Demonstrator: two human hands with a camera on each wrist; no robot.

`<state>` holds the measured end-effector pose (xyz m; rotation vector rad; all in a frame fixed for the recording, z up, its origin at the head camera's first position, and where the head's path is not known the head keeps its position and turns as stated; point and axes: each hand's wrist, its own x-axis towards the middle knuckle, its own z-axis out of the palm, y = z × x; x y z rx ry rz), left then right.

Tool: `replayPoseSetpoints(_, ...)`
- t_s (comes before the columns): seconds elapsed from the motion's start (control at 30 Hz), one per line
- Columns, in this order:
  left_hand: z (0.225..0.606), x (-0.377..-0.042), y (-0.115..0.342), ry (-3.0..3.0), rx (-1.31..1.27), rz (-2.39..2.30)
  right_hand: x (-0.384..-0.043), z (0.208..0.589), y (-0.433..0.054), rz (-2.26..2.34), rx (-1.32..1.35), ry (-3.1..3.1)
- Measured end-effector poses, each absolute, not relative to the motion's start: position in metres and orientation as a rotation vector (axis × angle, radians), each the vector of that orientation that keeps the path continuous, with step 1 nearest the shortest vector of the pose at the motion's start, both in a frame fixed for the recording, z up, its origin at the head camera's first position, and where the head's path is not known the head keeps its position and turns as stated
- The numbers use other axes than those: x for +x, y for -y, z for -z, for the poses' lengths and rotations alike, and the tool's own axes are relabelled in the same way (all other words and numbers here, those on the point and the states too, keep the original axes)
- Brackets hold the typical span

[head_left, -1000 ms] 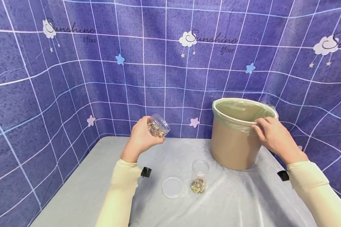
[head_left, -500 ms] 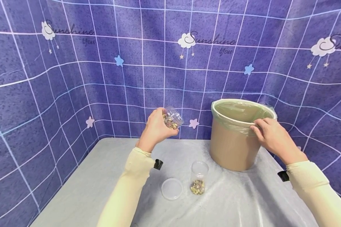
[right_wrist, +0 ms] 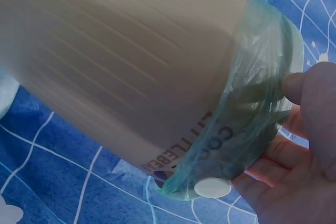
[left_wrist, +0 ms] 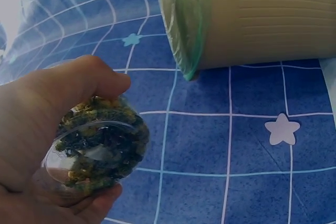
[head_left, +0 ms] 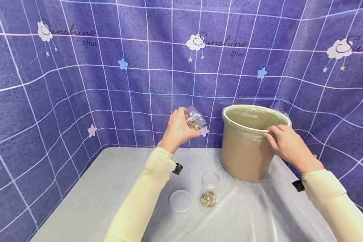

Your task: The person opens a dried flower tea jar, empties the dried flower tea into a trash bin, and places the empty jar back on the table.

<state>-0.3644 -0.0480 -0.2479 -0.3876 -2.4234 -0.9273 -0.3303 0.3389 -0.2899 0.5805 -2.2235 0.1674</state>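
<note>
My left hand (head_left: 178, 129) holds a clear plastic jar (head_left: 196, 117), tilted with its mouth to the right, above the back of the table. Small dried flowers (left_wrist: 113, 150) in yellow and dark tones lie inside it; the left wrist view shows thumb and fingers around the jar. My right hand (head_left: 287, 143) grips the near right part of the rim of a tan trash bin (head_left: 245, 154), thumb outside. A thin green bag (right_wrist: 257, 72) lines the bin and folds over its rim. The jar is left of the bin, apart from it.
A second clear jar (head_left: 210, 183) with dried flowers at its bottom stands upright on the grey-covered table (head_left: 124, 188). Left of it lies a round clear lid (head_left: 180, 201). A blue-purple grid-patterned curtain (head_left: 157, 80) rises behind and along both sides.
My left hand has carried the tilted jar rightward and up, closer to the bin. My right hand stays on the bin's rim. The head view has shifted slightly.
</note>
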Motion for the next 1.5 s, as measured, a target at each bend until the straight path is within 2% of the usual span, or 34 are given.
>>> replayPoseSetpoints(1.5,0.208,-0.415,-0.039,2.367,-0.586,0.644,-0.328,0.290,-0.336,-0.119,0.567,2.235)
